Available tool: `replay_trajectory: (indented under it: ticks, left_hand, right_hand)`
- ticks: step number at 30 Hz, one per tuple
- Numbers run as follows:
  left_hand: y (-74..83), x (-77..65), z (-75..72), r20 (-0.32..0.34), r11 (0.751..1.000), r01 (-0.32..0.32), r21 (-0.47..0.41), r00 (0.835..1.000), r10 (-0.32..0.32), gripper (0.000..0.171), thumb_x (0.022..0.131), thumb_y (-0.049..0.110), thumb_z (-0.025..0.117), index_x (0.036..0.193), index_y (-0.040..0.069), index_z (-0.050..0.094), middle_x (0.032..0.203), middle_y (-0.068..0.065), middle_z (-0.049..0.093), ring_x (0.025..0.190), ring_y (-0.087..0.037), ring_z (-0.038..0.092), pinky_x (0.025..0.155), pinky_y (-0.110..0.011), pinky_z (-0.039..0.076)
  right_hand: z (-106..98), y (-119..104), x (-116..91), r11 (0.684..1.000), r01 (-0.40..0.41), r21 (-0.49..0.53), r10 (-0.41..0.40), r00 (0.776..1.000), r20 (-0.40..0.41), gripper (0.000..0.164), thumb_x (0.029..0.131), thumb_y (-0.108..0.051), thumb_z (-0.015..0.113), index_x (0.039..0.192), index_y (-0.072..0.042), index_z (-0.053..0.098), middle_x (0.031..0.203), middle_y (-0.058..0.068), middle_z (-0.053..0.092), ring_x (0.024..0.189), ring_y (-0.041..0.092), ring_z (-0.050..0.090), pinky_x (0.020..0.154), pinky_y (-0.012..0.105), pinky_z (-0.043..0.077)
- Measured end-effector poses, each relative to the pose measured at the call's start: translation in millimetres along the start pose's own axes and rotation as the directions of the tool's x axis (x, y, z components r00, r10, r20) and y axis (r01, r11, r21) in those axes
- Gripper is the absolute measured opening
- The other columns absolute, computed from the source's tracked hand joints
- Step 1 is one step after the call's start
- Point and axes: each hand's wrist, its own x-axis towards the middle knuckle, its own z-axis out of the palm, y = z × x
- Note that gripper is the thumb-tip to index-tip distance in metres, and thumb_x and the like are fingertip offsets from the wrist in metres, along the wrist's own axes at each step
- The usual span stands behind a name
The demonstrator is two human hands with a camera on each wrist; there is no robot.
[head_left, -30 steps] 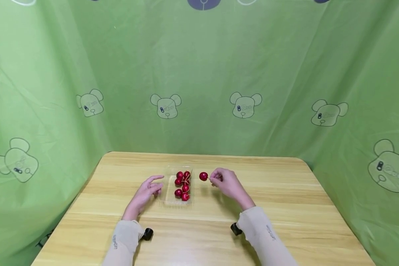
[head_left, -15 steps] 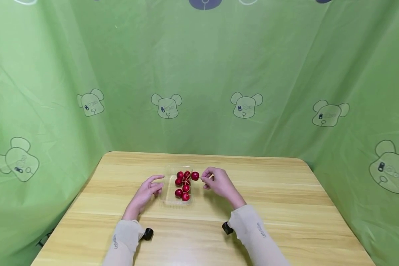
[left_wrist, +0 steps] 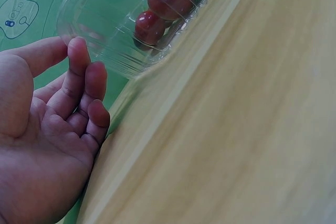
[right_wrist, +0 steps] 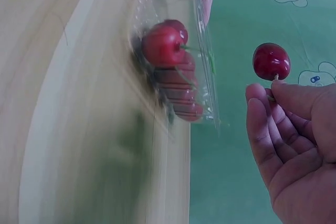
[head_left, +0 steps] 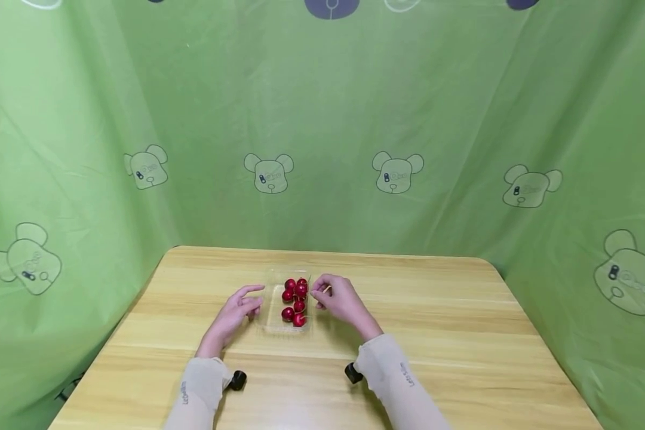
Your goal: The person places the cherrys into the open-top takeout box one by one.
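My right hand (head_left: 340,297) pinches a dark red cherry (right_wrist: 271,60) by its short stem, between thumb and fingertips. The cherry hangs over the right rim of a clear plastic container (head_left: 274,307), overlapping the fruit inside in the head view. Several red cherries (head_left: 298,321) with thin green stems lie along the container's right side. My left hand (head_left: 236,313) is at the container's left rim, thumb and index fingertips pinching its edge in the left wrist view. The other left fingers curl loosely below the rim (left_wrist: 113,66).
The container stands on a light wooden table (head_left: 441,334). A green curtain (head_left: 328,119) printed with bear heads hangs behind the table and at both sides. A small black camera (head_left: 238,380) sits on the left wrist and another camera (head_left: 353,373) on the right.
My right hand has moved left with the cherry, from beside the container to over its right rim. The left hand keeps its place at the left rim.
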Motion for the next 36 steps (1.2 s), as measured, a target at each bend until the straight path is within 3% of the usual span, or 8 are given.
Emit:
replay_trajectory:
  ticks: [12,15,19,22,27,32,36]
  left_hand:
    - [0.7,-1.0,-0.2,0.004,1.000,-0.011,0.001,1.000,0.011,0.051,0.103,0.027,0.064,0.150,0.012,0.051,0.090,-0.007,0.068,0.087,-0.018,0.060,0.085,-0.033,0.049]
    - [1.0,-0.9,-0.3,0.008,1.000,-0.017,0.001,1.000,0.017,0.051,0.103,0.027,0.064,0.150,0.011,0.050,0.090,-0.006,0.068,0.087,-0.018,0.060,0.085,-0.032,0.049]
    - [1.9,-0.3,-0.3,0.020,1.000,-0.026,-0.005,0.999,0.026,0.053,0.103,0.026,0.064,0.151,0.008,0.048,0.087,-0.005,0.067,0.084,-0.016,0.059,0.081,-0.030,0.050]
    - [1.3,0.1,-0.8,0.027,1.000,-0.029,-0.005,0.999,0.030,0.055,0.104,0.027,0.064,0.152,0.006,0.046,0.086,-0.003,0.066,0.082,-0.015,0.058,0.080,-0.028,0.049]
    - [0.5,0.1,-0.4,0.032,1.000,-0.030,-0.005,0.999,0.030,0.055,0.103,0.028,0.064,0.152,0.007,0.047,0.087,-0.003,0.066,0.083,-0.015,0.058,0.081,-0.029,0.049]
    - [0.1,0.1,-0.2,0.023,1.000,-0.024,-0.001,0.999,0.024,0.054,0.103,0.028,0.064,0.151,0.008,0.048,0.087,-0.002,0.066,0.084,-0.015,0.059,0.081,-0.029,0.050]
    - [0.4,0.2,-0.2,0.018,1.000,-0.018,-0.003,1.000,0.018,0.054,0.103,0.029,0.064,0.151,0.009,0.048,0.087,-0.002,0.066,0.084,-0.016,0.059,0.081,-0.030,0.050]
  right_hand:
    - [11.1,-5.5,0.1,0.999,0.022,-0.036,-0.021,0.999,0.034,0.004,0.098,-0.008,0.069,0.096,-0.005,0.069,0.095,0.024,0.071,0.081,0.042,0.071,0.062,0.029,0.057]
    - [13.6,-6.4,0.8,0.998,0.028,-0.056,-0.027,0.999,0.033,0.007,0.098,-0.011,0.070,0.095,-0.006,0.069,0.094,0.022,0.072,0.077,0.035,0.070,0.060,0.025,0.054]
    - [17.6,-6.3,1.9,0.997,0.041,-0.070,-0.039,0.999,0.036,0.009,0.097,-0.012,0.071,0.097,-0.004,0.069,0.088,0.015,0.071,0.073,0.025,0.067,0.061,0.024,0.054]
    - [20.6,-5.4,1.8,0.997,0.040,-0.062,-0.037,0.999,0.039,0.007,0.096,-0.010,0.072,0.099,-0.004,0.070,0.087,0.011,0.070,0.074,0.025,0.067,0.062,0.023,0.055]
    - [25.0,-4.6,1.6,0.996,0.039,-0.078,-0.035,0.998,0.042,0.004,0.096,-0.008,0.072,0.099,-0.007,0.071,0.089,0.011,0.071,0.074,0.022,0.066,0.063,0.023,0.055]
    - [29.9,-4.5,2.7,0.990,0.074,-0.121,-0.068,0.996,0.048,0.004,0.096,-0.010,0.072,0.095,-0.007,0.071,0.084,0.002,0.067,0.071,0.010,0.060,0.066,0.022,0.054]
    - [32.4,-3.9,3.3,0.983,0.099,-0.154,-0.092,0.994,0.050,0.005,0.096,-0.010,0.073,0.091,-0.010,0.070,0.082,-0.001,0.065,0.071,0.009,0.058,0.067,0.021,0.052]
